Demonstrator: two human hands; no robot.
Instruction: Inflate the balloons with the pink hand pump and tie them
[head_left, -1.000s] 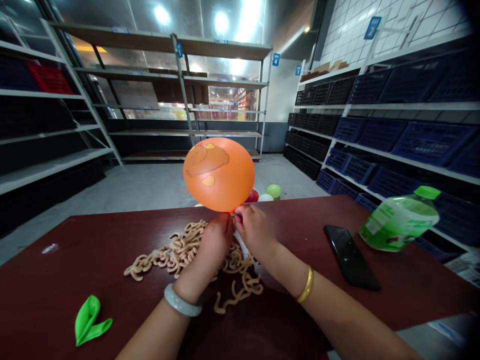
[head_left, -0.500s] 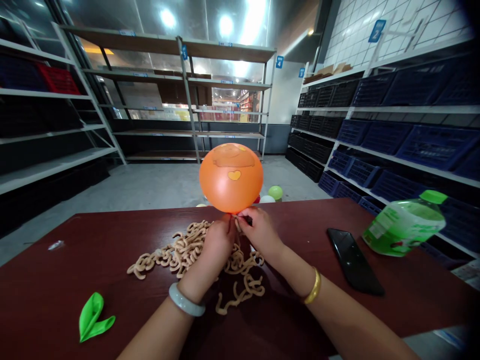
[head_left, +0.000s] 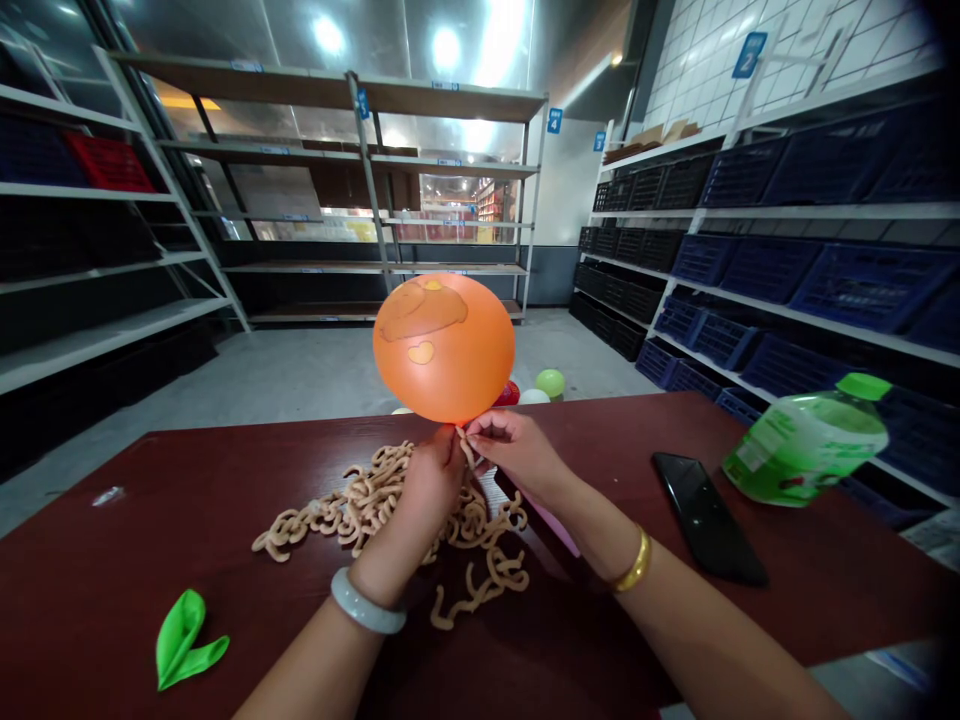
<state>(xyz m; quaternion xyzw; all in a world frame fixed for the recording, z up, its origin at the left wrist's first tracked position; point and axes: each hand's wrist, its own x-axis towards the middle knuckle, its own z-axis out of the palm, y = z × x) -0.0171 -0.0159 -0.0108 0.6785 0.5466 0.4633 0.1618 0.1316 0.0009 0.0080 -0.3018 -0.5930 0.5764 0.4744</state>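
Observation:
An inflated orange balloon (head_left: 444, 350) with a printed figure and a small heart stands upright above the table. My left hand (head_left: 433, 475) pinches its neck from below, fingers closed. Beside it, my right hand (head_left: 517, 445) has thumb and fingers pressed together at a short beige curly strand (head_left: 466, 447) that lies against the neck. Under my wrists spreads a pile of similar beige curly strands (head_left: 367, 500); their material is unclear. Part of a pink, flat item (head_left: 553, 525) shows beneath my right forearm, the rest hidden.
A limp green balloon (head_left: 184, 642) lies at the left front of the dark red table (head_left: 97, 570). To the right are a black phone (head_left: 709, 518) and a green-capped bottle (head_left: 810, 445). Balloons, one light green (head_left: 550, 382), lie on the floor behind. Shelves with crates (head_left: 877, 285) line the right.
The balloon has shifted slightly left and turned, its heart now further left. My right fingers have moved a little around the beige strand at the neck. The pink item has come into view.

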